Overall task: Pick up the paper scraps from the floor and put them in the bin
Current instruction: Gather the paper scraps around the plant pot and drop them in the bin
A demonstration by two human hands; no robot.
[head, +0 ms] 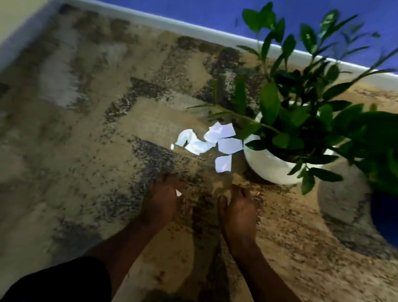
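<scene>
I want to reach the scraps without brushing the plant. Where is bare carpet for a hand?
Bare carpet lies left of the paper scraps, toward the wall, and between the scraps and the left hand and right hand. Crowded on the right: scraps lie by the white pot, under its leaves.

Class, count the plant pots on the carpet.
2. A white pot beside the paper scraps, centre right; a blue pot at the right edge, partly cut off. Leaves may hide others.
</scene>
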